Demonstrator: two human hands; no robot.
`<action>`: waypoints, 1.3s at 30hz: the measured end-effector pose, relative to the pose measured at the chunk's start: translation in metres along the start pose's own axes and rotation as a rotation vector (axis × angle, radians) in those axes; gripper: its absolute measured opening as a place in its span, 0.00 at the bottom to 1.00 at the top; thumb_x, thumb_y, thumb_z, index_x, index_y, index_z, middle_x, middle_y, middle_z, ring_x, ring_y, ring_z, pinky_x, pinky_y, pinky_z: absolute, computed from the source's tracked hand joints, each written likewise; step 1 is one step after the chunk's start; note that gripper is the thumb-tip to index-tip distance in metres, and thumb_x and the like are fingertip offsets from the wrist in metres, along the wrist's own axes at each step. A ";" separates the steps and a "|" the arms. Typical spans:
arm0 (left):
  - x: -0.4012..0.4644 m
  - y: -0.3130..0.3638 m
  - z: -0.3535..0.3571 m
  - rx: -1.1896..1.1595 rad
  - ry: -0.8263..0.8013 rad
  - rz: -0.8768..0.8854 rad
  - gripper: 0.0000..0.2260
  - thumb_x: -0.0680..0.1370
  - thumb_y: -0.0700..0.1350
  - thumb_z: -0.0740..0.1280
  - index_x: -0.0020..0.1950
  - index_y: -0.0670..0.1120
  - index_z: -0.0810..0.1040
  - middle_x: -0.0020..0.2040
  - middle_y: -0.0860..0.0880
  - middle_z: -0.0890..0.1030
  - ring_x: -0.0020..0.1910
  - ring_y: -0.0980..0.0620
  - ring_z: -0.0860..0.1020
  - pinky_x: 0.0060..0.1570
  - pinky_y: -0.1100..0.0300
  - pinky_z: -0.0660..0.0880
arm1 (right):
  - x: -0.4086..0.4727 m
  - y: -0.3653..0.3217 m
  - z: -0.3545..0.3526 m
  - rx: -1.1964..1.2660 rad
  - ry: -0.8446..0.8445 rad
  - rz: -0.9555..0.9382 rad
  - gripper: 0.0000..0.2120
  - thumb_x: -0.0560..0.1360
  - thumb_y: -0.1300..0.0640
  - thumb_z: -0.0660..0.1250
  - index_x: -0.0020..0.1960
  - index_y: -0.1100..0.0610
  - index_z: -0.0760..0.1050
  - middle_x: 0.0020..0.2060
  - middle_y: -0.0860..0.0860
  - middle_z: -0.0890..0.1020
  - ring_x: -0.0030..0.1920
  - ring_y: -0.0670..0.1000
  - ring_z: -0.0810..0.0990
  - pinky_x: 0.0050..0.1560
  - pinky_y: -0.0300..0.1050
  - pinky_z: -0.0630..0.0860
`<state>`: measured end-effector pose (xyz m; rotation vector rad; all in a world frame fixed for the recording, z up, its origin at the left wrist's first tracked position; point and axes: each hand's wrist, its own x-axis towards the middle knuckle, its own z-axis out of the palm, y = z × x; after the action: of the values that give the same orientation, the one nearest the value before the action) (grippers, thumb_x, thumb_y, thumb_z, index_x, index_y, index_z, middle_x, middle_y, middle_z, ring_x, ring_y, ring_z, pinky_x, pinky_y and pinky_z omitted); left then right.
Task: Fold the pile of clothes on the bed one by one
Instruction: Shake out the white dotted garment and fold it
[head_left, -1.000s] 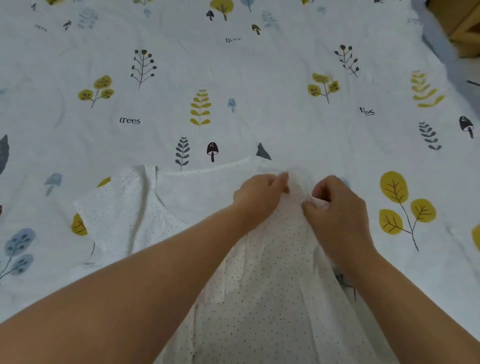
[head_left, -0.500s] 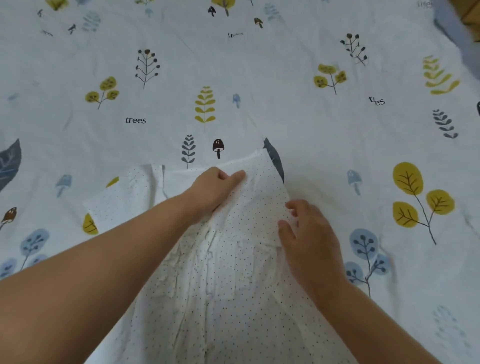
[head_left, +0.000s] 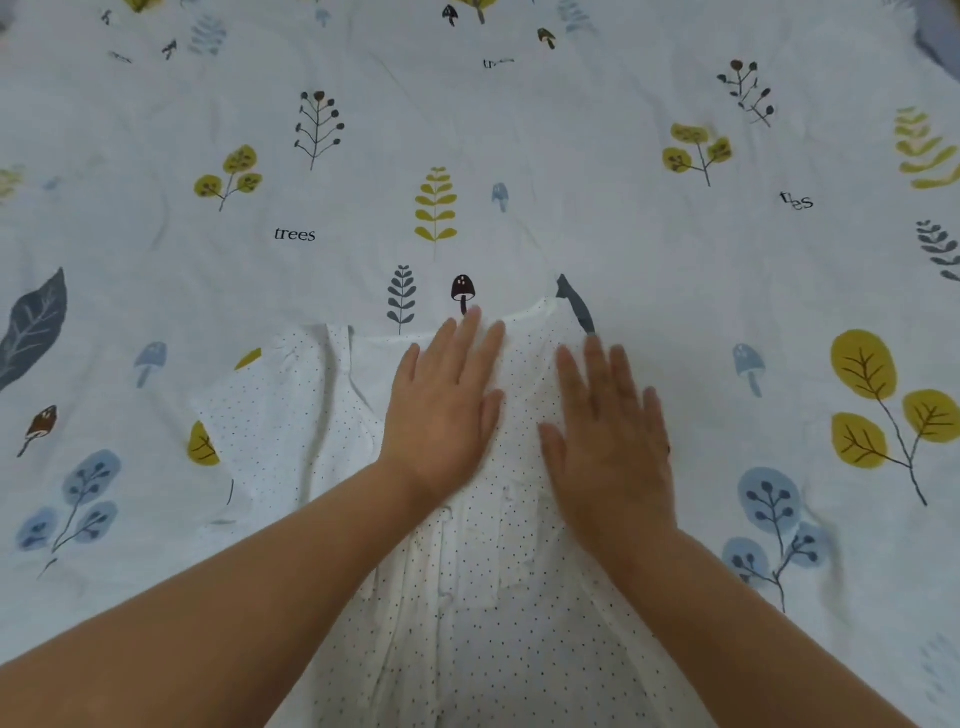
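Dotted white garment lies on the bedsheet, right side folded inward; left hand and right hand press flat on it, fingers straight, gripping nothing. Risk: thin fabric drags under the palms, so the fold creeps or bunches; left sleeve isn't folded yet.

Both hands — left, right — now lie flat on the shirt, no longer pinching its folded-over side.

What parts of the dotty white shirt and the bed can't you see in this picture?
Head view only:
- Dotted white shirt: its hem is cut off by the bottom edge.
- Shirt's middle: hidden under the left hand, right hand and both forearms.
- Bedsheet: the bed's edges fall outside the frame.
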<state>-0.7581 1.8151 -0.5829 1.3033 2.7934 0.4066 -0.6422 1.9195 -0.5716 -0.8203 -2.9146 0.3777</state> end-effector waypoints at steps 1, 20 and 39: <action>-0.004 -0.003 0.005 0.071 -0.113 0.045 0.25 0.80 0.55 0.43 0.76 0.50 0.44 0.77 0.47 0.47 0.76 0.48 0.46 0.72 0.45 0.48 | 0.004 -0.004 0.005 -0.037 -0.090 -0.048 0.29 0.78 0.46 0.44 0.76 0.54 0.44 0.75 0.53 0.49 0.76 0.53 0.46 0.73 0.58 0.47; -0.029 -0.127 -0.065 -0.046 -0.042 -0.741 0.23 0.76 0.38 0.62 0.70 0.41 0.64 0.73 0.39 0.60 0.70 0.39 0.61 0.66 0.44 0.61 | 0.001 -0.030 -0.005 0.088 -0.104 -0.118 0.25 0.77 0.49 0.52 0.68 0.61 0.68 0.65 0.61 0.73 0.68 0.62 0.69 0.66 0.61 0.62; -0.078 -0.058 -0.129 -0.412 0.096 -0.332 0.03 0.74 0.42 0.66 0.43 0.47 0.73 0.26 0.52 0.71 0.26 0.55 0.69 0.30 0.60 0.66 | -0.023 -0.076 -0.024 0.672 -0.259 0.161 0.12 0.79 0.55 0.58 0.61 0.55 0.72 0.54 0.48 0.77 0.50 0.44 0.74 0.50 0.36 0.69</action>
<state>-0.7690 1.6920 -0.4791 0.7399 2.7191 0.9759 -0.6567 1.8502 -0.5293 -0.9275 -2.6199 1.4655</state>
